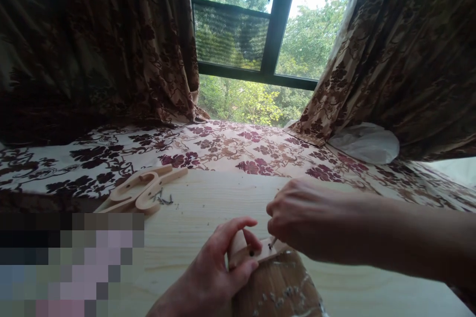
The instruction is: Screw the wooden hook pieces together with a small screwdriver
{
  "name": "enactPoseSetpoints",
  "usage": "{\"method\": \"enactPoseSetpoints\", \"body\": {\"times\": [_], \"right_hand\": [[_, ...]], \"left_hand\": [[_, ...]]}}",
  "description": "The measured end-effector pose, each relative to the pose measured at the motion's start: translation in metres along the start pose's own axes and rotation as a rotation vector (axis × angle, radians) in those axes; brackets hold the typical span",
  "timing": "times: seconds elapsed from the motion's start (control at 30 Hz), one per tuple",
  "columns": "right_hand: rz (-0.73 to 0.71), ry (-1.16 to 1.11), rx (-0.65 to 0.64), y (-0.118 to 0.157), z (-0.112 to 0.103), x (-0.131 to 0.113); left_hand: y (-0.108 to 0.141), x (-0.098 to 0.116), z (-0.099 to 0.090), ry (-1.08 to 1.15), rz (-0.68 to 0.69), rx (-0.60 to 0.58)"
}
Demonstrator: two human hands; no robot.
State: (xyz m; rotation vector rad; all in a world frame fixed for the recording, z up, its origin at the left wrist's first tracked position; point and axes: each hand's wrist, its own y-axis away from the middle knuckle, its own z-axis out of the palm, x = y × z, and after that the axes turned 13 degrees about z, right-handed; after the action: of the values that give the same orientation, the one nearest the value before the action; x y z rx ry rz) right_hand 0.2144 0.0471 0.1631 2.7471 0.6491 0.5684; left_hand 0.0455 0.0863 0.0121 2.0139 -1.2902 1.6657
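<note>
Low in the middle, my left hand (219,262) is wrapped round a pale wooden hook (238,250), thumb in front and fingers behind. A dark hole shows in the hook near my thumb. The hook's flat end lies over the far edge of a brown wooden board (275,285). My right hand (288,213) is closed in a fist just above that end. From under it a thin shaft, seemingly a screwdriver (274,241), slants down to a dark screw (270,246) in the wood. The tool's handle is hidden in my fist.
Several pale wooden hooks (143,190) lie at the back left of the light wooden tabletop (208,193), beside a small pile of screws (162,199). Shiny bits of film cling to the brown board. Beyond are a flowered cloth (238,146), a white plastic bag (366,143), curtains and a window.
</note>
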Motion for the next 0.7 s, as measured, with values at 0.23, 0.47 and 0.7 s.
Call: {"method": "enactPoseSetpoints", "body": {"times": [0.23, 0.47, 0.7], "right_hand": [[0.251, -0.383, -0.362, -0.028, -0.002, 0.032], [0.122, -0.045, 0.025, 0.002, 0.002, 0.003], [-0.023, -0.012, 0.094, 0.003, 0.006, -0.005]], "left_hand": [[0.000, 0.002, -0.003, -0.025, -0.006, -0.036], [0.001, 0.001, -0.001, -0.030, 0.017, -0.005], [0.001, -0.001, 0.000, -0.023, -0.010, -0.009]]}}
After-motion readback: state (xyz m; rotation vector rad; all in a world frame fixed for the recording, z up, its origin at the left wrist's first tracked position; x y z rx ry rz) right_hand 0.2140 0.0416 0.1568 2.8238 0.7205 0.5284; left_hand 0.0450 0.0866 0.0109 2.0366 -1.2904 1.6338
